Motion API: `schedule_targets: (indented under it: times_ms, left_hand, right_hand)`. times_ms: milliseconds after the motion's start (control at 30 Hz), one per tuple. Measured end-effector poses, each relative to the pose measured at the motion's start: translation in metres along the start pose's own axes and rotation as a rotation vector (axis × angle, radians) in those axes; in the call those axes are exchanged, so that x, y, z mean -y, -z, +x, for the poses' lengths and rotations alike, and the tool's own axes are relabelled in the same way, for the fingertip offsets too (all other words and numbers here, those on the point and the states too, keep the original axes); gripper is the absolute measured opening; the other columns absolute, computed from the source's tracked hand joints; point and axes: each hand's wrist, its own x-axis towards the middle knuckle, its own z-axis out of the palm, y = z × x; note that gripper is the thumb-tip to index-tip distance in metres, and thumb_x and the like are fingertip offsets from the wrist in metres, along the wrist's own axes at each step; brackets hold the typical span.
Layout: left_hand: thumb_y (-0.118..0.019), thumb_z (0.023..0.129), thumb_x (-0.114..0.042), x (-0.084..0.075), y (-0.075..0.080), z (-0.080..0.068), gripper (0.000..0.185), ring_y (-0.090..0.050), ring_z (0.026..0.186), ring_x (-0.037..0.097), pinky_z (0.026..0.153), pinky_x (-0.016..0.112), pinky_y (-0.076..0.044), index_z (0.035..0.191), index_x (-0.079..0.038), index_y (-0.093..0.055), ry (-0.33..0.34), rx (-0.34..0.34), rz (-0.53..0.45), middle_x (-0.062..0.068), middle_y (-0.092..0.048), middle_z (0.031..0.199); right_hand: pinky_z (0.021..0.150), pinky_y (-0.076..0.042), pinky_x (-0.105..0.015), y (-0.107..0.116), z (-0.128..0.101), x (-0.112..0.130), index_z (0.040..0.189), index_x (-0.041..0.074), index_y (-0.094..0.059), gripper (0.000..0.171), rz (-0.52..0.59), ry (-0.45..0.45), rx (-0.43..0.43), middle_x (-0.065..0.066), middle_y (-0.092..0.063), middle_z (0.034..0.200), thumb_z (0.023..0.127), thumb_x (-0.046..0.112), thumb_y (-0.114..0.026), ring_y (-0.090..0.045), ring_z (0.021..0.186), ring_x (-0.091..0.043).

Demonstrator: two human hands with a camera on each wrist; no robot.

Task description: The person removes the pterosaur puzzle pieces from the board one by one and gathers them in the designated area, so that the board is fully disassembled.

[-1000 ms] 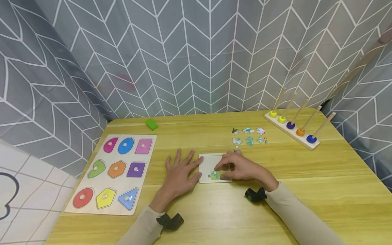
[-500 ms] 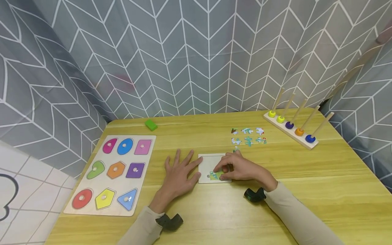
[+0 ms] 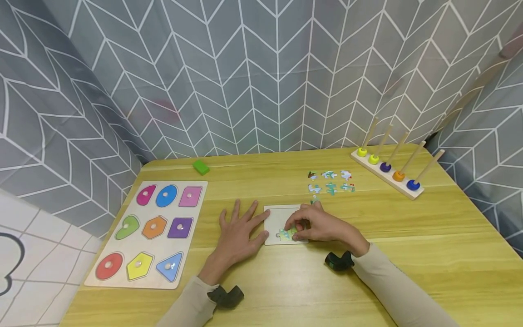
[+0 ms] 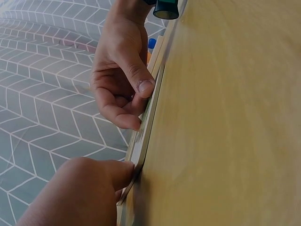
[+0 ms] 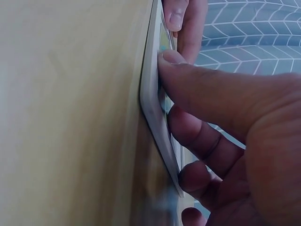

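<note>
While the left hand (image 3: pixel 239 231) stays flat, fingers straight, steadying the puzzle tray (image 3: pixel 274 219), the right hand (image 3: pixel 316 225) keeps pinching the green piece (image 3: pixel 287 234), nudged slightly left along the tray's lower edge; seating looks nearly done.

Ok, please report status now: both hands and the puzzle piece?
Left hand flat, steadying the tray. Right hand pinches the piece on the tray. Nothing in the way.

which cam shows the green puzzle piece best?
Head view: the green puzzle piece lies face-up on the white tray under the right hand. Right wrist shows only a green sliver; left wrist shows just the tray edge-on.
</note>
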Motion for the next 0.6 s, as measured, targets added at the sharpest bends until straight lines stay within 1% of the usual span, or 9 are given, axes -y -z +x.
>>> schedule_targets:
  times_ms: [133,333,600]
  left_hand:
    - [-0.051,0.097,-0.053,-0.0003,-0.0001,-0.0001,0.054,-0.016,0.154,0.052,0.113,0.077,-0.008,0.149,-0.038,-0.051,-0.004,-0.009,0.006,0.003,-0.038,0.165]
    - [-0.051,0.098,-0.053,0.0004,-0.0011,0.0001,0.053,-0.016,0.155,0.051,0.114,0.076,-0.007,0.149,-0.038,-0.051,-0.002,-0.009,-0.011,0.003,-0.037,0.165]
    - [-0.051,0.098,-0.054,0.0015,-0.0028,0.0006,0.054,-0.013,0.156,0.05,0.115,0.075,-0.004,0.15,-0.04,-0.049,0.014,0.008,-0.007,0.001,-0.035,0.166]
  right_hand:
    - [0.081,-0.02,-0.038,-0.0003,0.0,0.0005,0.1,0.024,-0.076,0.018,0.004,0.0,-0.001,0.013,-0.06,0.073,0.084,0.019,-0.083,-0.048,0.079,-0.009]
    - [0.081,-0.021,-0.037,-0.0006,-0.0001,0.0013,0.099,0.024,-0.074,0.017,0.006,0.003,-0.007,0.012,-0.06,0.073,0.085,0.018,-0.083,-0.049,0.079,-0.01]
    - [0.082,-0.022,-0.035,-0.0004,0.0003,0.006,0.098,0.023,-0.073,0.02,-0.049,0.027,-0.025,0.013,-0.06,0.075,0.082,0.016,-0.084,-0.053,0.079,-0.007]
